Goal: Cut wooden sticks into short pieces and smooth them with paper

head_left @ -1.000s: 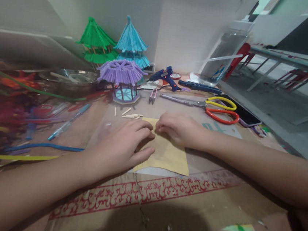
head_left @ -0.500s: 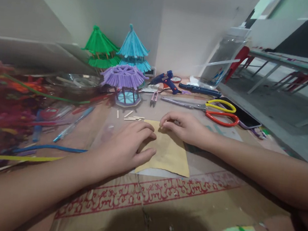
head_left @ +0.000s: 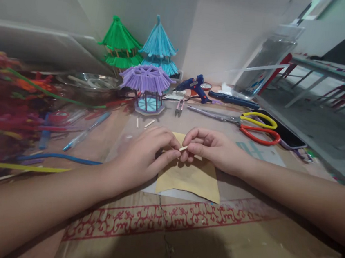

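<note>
A short pale wooden stick (head_left: 183, 148) is pinched between both hands. My left hand (head_left: 153, 149) grips its left end with thumb and fingers, and my right hand (head_left: 209, 149) grips the right end. Beneath them lies a yellowish sheet of sandpaper (head_left: 190, 180) with a curled lower edge. Just beyond my left hand rest two more short sticks (head_left: 149, 123); others there may be hidden by the hand. Behind them stands a small purple pavilion model (head_left: 147, 87) with a light-blue floor.
Green (head_left: 120, 43) and blue (head_left: 159, 41) roofed models stand at the back. Rightward are a glue gun (head_left: 194, 86), small snips (head_left: 179, 107), large scissors (head_left: 259, 128), a phone (head_left: 292, 135) and a clear container (head_left: 265, 65). Leftward are a metal bowl (head_left: 87, 87), pens (head_left: 86, 131) and coloured pipe cleaners (head_left: 2, 103).
My hands have come together over the sandpaper, and both now hold the stick. Fingers of my left hand have closed. The whole view has shifted slightly.
</note>
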A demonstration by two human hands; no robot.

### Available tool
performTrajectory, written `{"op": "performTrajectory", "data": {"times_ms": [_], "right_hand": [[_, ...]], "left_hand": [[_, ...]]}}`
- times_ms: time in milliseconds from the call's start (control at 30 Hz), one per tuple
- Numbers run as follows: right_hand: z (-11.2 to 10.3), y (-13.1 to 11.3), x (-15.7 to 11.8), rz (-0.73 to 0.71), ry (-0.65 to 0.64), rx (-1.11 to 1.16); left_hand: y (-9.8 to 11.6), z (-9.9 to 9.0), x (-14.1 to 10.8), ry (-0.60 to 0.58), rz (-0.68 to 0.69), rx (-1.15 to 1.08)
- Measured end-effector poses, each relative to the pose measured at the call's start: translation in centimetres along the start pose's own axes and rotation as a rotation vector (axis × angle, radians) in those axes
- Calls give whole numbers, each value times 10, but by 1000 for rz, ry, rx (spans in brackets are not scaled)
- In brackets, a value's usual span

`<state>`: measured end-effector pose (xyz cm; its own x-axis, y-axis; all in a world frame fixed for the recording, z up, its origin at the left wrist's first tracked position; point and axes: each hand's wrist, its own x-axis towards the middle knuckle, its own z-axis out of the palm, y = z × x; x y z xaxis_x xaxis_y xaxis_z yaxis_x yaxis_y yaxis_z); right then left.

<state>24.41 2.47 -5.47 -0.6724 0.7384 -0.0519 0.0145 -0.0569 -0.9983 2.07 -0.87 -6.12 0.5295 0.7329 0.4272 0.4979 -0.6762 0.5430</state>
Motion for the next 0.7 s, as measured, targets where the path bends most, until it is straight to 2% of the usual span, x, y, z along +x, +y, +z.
{"op": "performTrajectory", "data": {"times_ms": [233, 700], "right_hand": [[4, -2, 0, -4, -44, -50], [6, -2, -2, 2, -71, -113]], "left_hand": [[1, 0, 0, 37, 58, -9], [2, -3, 1, 18, 33, -66]]}}
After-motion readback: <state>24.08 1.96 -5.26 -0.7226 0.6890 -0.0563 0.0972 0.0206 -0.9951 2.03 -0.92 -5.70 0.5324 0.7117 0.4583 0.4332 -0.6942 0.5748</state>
